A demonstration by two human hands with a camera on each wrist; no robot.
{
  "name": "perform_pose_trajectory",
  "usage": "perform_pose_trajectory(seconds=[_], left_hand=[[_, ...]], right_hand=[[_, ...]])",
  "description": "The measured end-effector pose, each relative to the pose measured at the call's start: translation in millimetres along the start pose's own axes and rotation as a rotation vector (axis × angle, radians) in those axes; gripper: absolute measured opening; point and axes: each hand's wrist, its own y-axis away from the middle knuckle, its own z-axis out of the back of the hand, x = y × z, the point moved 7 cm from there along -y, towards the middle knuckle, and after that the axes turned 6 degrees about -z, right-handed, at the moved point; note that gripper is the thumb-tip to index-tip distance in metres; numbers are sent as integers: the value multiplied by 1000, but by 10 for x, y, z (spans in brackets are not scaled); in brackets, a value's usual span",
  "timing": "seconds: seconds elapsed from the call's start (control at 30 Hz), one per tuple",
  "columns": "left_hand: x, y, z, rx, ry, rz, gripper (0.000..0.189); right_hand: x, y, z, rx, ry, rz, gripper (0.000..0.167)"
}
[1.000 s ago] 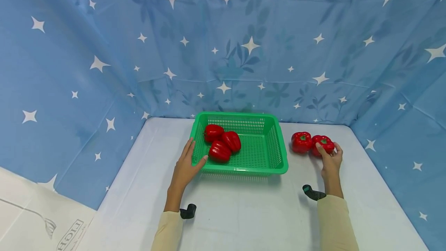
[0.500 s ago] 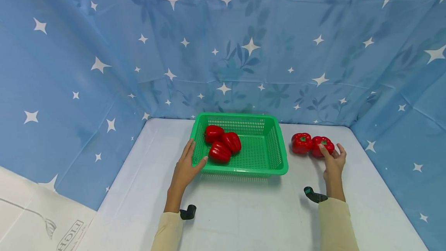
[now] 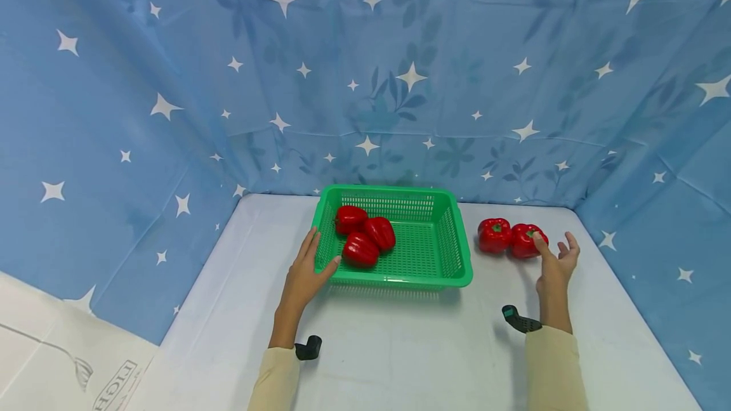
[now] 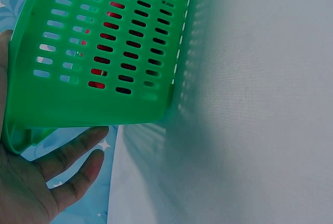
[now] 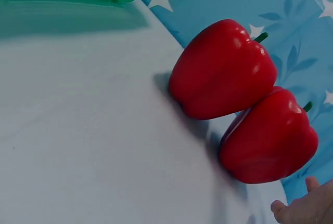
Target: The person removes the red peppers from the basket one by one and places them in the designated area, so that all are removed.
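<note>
A green plastic basket (image 3: 394,281) stands on the white table with three red bell peppers in it, one of them (image 3: 360,250) nearest its front left corner. At that corner my left hand (image 3: 302,278) touches the basket, its fingers extended along the outer wall and the thumb at the front rim. Two more red bell peppers, the left one (image 3: 494,235) and the right one (image 3: 523,241), sit upright side by side to the basket's right. Just right of this pair is my right hand (image 3: 555,268), thumb and fingers spread, holding nothing; in the right wrist view its fingertips are apart from the peppers.
The white table (image 3: 394,354) carries the basket and peppers. Blue star-patterned cloth (image 3: 411,119) hangs close behind the basket and along both sides. A small black device sits at each wrist, the left one (image 3: 308,347) and the right one (image 3: 520,320).
My right hand has let go of the right-hand bell pepper and moved a little to the right, its fingers spreading away. The peppers, basket and left hand stay in place.
</note>
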Motion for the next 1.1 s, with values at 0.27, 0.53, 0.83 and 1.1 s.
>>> perform_pose_trajectory(seconds=[0.27, 0.53, 0.83, 1.1], left_hand=[[-7, -25, 14, -4, -3, -15, 85], [-1, -13, 3, 4, 7, -4, 85], [-11, 3, 2, -3, 2, -1, 84], [-9, 12, 5, 2, 1, 0, 83]], right_hand=[[273, 88, -6, -15, -111, 86, 81], [566, 224, -125, 34, -161, 208, 78], [855, 380, -482, 230, -249, 348, 65], [993, 549, -890, 472, -277, 356, 54]])
